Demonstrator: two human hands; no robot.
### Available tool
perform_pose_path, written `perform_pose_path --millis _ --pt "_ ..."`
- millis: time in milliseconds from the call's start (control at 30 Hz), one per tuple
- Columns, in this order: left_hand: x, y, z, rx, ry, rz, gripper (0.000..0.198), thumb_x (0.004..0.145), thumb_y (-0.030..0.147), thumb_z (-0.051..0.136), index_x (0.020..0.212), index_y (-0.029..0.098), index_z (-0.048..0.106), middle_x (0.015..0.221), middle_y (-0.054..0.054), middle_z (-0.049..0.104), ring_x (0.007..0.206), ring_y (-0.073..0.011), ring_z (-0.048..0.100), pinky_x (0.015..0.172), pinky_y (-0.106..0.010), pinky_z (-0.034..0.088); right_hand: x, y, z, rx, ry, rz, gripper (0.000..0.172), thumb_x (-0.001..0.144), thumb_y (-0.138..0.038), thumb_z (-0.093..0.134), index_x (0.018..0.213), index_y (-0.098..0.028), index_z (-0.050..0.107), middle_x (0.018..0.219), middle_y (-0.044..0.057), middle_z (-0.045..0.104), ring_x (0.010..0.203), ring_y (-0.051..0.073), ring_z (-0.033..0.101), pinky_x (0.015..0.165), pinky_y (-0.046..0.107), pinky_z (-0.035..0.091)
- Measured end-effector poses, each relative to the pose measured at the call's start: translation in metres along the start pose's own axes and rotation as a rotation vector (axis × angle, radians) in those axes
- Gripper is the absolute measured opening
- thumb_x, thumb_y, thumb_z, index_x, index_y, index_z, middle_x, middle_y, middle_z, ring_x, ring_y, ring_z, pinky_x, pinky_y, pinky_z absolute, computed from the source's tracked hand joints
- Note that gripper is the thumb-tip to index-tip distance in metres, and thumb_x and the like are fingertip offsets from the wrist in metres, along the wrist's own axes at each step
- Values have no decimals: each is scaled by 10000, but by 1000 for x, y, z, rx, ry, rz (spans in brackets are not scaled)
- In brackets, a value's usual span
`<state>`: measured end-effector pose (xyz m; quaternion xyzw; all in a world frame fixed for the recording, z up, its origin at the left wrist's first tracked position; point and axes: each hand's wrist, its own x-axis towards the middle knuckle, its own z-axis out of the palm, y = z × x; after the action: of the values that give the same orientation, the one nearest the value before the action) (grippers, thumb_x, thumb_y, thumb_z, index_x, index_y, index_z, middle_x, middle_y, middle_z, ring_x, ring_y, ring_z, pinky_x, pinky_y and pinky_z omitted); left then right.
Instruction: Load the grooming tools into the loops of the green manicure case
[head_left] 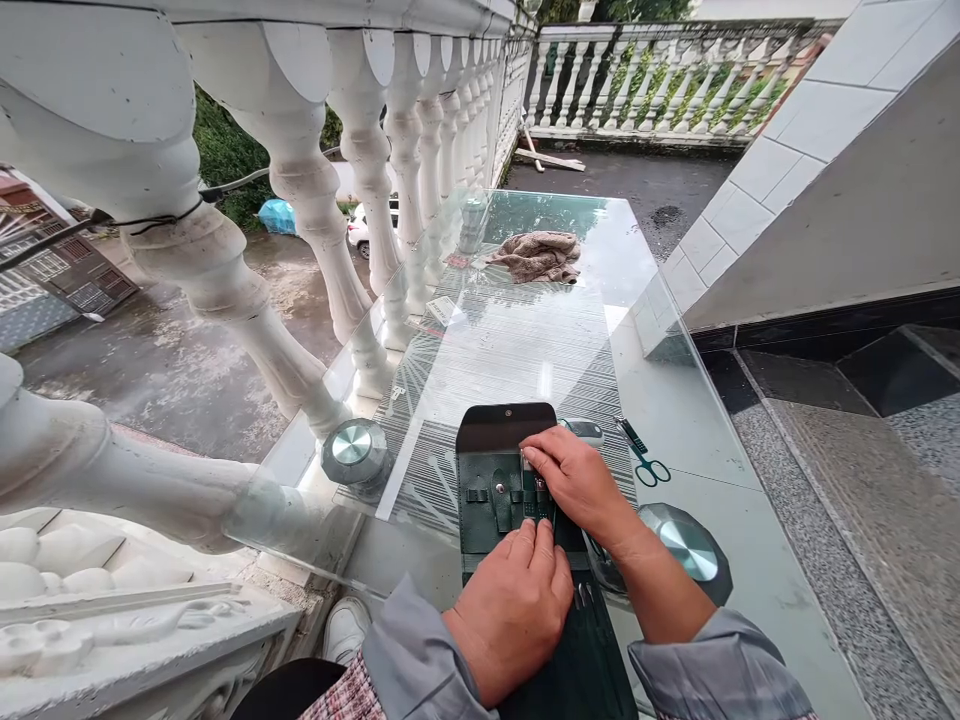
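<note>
A dark green case [480,528] lies unfolded on the glass table, its brown-lined flap pointing away from me. Small metal tools sit in its lower part. My left hand [519,605] has its fingertips together on the lower end of a nail clipper [529,497] at the case's loops. The clipper's upper end is between the fingers of my right hand [574,478]. To the right of the case lie green-handled scissors [651,472] and a slim green-and-metal tool [631,436]. A grey and white object [586,432] is partly hidden behind my right hand.
A crumpled brown cloth [536,257] lies towards the far end of the glass table [679,400]. Round metal-topped supports show at left [352,445] and right [686,545]. A white balustrade [319,210] runs along the left; tiled steps [840,450] are at right.
</note>
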<state>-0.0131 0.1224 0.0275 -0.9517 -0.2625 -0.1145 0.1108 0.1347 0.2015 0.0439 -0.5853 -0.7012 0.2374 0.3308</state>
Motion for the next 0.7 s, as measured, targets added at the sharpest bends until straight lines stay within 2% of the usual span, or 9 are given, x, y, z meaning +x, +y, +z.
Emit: perform_pose_path --millis 67,233,500,700 --pt "0 0 -1 -9 -12 2 318 926 164 367 1158 30 537 1206 -216 572 1147 -264 531 931 -369 409 -1 0 0 -86 -8 -50 223 860 -277 440 809 -225 650 810 46 606 797 187 557 744 345 445" --pt "2 -2 -8 -42 -100 -17 313 931 146 374 1192 33 504 1219 -216 548 1117 -245 533 905 -349 417 -3 1 1 -158 -11 -91 183 852 -234 467 922 -207 634 870 56 615 839 202 547 769 359 444" --pt "8 -6 -15 -88 -223 7 311 909 119 398 1188 27 498 1115 -169 558 1005 -226 531 854 -341 452 -7 1 -2 -173 -95 -196 155 854 -195 478 832 -203 631 876 59 577 842 185 510 770 349 447" --pt "10 -7 -13 -85 -226 34 304 914 119 381 1166 30 525 1142 -178 552 1071 -243 510 847 -342 458 -12 8 -7 -144 -123 -236 161 850 -177 489 874 -210 645 901 57 578 860 180 520 777 346 462"
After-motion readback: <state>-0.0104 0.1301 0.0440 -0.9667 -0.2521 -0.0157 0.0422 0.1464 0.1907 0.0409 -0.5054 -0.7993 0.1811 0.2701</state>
